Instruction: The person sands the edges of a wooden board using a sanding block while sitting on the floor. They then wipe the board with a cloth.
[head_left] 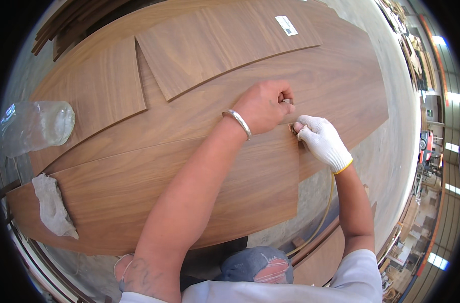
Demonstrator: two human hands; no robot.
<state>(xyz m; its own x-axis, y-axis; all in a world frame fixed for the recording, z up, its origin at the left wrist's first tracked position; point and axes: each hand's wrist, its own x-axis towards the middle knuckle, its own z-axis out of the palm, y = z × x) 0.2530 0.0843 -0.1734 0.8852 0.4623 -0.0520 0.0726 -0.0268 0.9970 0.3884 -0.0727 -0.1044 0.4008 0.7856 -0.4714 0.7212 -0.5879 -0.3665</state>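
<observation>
Hands [290,121] on walnut panel [199,166], workshop floor [386,151].

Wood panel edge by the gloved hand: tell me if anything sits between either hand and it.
Nothing visible does. The bare left hand rests fisted on the wood panel, and the gloved right hand pinches something small at its edge. The rag and plastic bottle lie far left.

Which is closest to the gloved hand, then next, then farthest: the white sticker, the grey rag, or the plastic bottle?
From the right hand:
1. White sticker, up top on a wood panel.
2. Plastic bottle, far left edge.
3. Grey rag, lower left.
Bottle and rag are nearly too close to call.
</observation>
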